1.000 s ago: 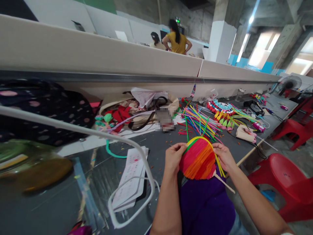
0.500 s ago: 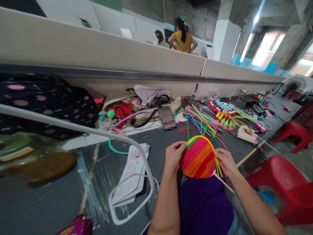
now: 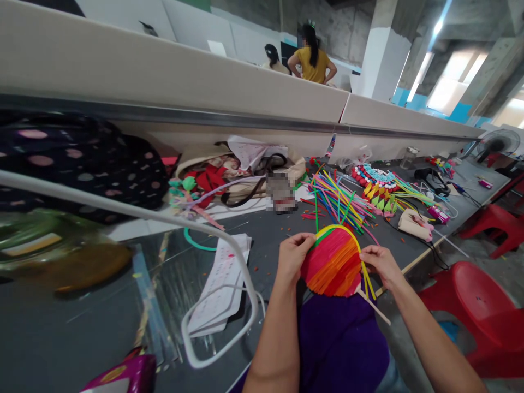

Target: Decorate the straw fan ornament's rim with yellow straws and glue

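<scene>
Near edge of the grey table (image 3: 270,240): I hold the striped disc (image 3: 333,262) upright above my lap. My left hand (image 3: 292,256) pinches its left rim, my right hand (image 3: 379,265) its yellow strip (image 3: 365,275). Best kept taut, flush against the rim.

I see a long dark grey worktable (image 3: 266,240) bearing a heap of coloured sticks (image 3: 338,199), printed paper sheets (image 3: 223,278), a spotted black bag (image 3: 82,164), an open tan bag (image 3: 241,169), and a beaded, cone-trimmed ornament (image 3: 374,183) farther along.
</scene>
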The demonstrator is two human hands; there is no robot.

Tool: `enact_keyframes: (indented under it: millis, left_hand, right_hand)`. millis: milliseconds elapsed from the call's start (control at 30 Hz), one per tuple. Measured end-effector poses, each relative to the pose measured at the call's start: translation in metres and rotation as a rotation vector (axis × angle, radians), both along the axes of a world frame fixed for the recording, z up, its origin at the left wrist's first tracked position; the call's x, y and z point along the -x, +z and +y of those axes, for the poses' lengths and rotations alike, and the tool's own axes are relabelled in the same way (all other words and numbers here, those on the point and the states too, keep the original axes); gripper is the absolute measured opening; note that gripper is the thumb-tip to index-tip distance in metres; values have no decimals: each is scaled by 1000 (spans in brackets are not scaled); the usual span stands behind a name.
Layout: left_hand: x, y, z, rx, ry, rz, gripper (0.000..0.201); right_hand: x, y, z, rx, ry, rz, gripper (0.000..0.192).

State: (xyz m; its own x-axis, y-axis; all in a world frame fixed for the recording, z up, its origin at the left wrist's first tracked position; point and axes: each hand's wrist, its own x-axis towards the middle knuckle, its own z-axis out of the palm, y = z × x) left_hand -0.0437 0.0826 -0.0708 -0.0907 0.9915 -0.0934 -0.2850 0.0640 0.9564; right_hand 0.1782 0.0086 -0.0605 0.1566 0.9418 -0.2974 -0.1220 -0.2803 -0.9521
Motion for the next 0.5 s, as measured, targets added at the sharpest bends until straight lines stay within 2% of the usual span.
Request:
enact_keyframes:
  millis: [300,500]
  left_hand:
    - [-2,4,-2,4,9,50,18]
    - [-1,2,-1,1,-4,14,15]
  right_hand:
    - [-1,-12,-3,-17,-18,-5,30]
    - [-2,-11,-5,-36,33,20,32]
